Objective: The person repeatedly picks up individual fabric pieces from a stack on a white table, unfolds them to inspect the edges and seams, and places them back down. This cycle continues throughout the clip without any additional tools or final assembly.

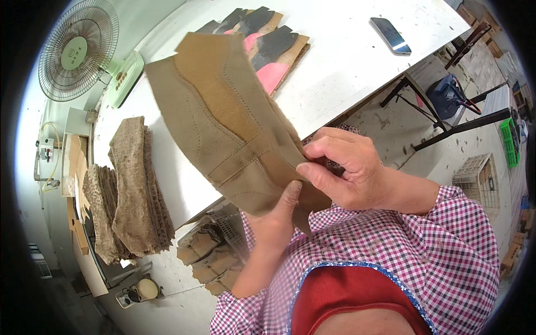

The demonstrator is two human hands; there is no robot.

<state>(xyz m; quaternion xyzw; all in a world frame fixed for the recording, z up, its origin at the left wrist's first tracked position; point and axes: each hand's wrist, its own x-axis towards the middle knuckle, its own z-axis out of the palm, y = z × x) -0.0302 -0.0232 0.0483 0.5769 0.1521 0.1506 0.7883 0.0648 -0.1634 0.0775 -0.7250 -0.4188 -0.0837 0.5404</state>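
Observation:
Up in front of me is a brown boot upper piece with a tan inset panel, rows of stitching and a strap-like band across it. Fuzzy lining shows along its right edge. My left hand grips the lower edge, thumb on the outer face and fingers hidden behind. At the right edge, my right hand has its thumb and index finger closed on the material. The piece is tilted, its top toward the upper left, above the white table.
Fleecy brown cut pieces lie stacked at the table's left edge. Black, pink and tan pieces lie beyond my hands, with a phone at far right. A fan stands at left. Below are a crate and a dark bag.

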